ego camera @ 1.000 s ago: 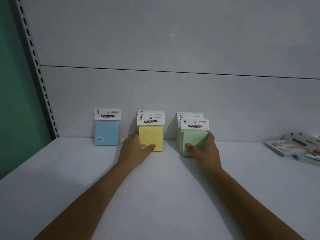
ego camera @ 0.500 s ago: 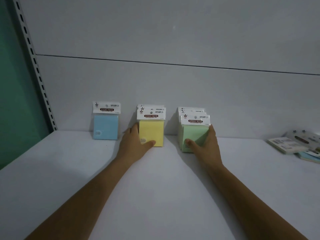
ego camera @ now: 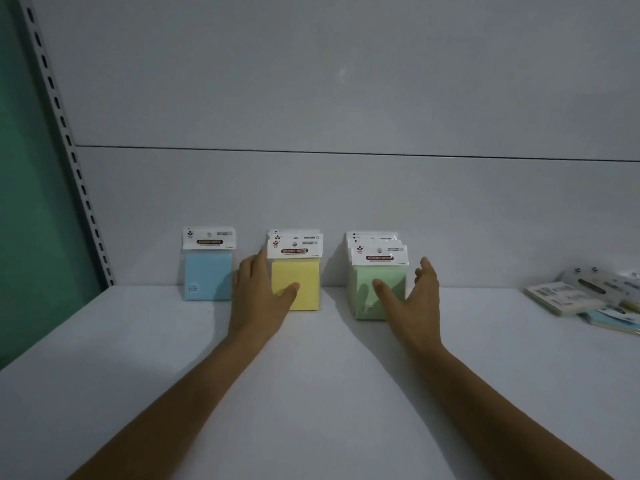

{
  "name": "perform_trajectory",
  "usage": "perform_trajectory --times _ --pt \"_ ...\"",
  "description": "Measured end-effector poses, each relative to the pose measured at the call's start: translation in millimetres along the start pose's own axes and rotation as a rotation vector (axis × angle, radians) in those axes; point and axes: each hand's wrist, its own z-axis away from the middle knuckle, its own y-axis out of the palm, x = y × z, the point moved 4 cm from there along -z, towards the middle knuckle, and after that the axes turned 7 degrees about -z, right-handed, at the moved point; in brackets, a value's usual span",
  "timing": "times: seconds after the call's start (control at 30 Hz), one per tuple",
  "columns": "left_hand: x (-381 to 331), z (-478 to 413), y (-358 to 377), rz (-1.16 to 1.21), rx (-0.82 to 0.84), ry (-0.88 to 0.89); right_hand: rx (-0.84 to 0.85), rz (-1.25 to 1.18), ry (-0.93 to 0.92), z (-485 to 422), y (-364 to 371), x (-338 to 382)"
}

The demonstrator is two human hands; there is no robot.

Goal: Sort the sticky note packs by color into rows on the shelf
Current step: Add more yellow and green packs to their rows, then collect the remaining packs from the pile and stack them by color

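Note:
Three rows of sticky note packs stand upright against the shelf's back wall. A single blue pack is on the left, a yellow row in the middle, a green row to its right. My left hand rests at the yellow row's left side, fingers straight along it, thumb across the front pack. My right hand hovers spread in front of the green row's right side, thumb over the front pack, fingers off the packs.
The white shelf stretches toward me. At the far right lies a loose pile of unsorted packs, flat and overlapping. A perforated upright rail and a green wall bound the left side.
My right hand has let go of the front green pack and opened, drawing slightly back and right. My left hand stays at the yellow row. The view tilted down a little.

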Motion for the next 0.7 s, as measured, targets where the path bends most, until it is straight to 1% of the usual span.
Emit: perform_trajectory --times 0.1,0.2,0.27,0.4,0.53,0.7 --pt "-39.6 5.3 -5.6 -0.032 -0.050 0.145 0.014 0.051 -0.062 -1.7 -20.7 11.3" --pt "-97.0 29.7 13.2 0.017 -0.015 0.277 0.023 0.147 -0.126 -2.8 -60.0 13.8" --pt "-137.8 53.7 37.4 0.068 0.040 0.336 0.031 0.217 -0.133 -1.5 -94.2 9.1" --pt "-224.7 97.3 98.0 0.111 0.225 0.423 0.005 0.340 -0.137 -6.4 -181.8 -9.2" --pt "-304.8 131.8 154.5 0.163 0.368 0.421 -0.036 0.423 -0.072 -17.8 -280.4 -38.3" --pt "-382.0 163.8 216.4 0.135 0.471 0.440 -0.072 0.541 -0.059 -34.0 -385.5 -71.7"
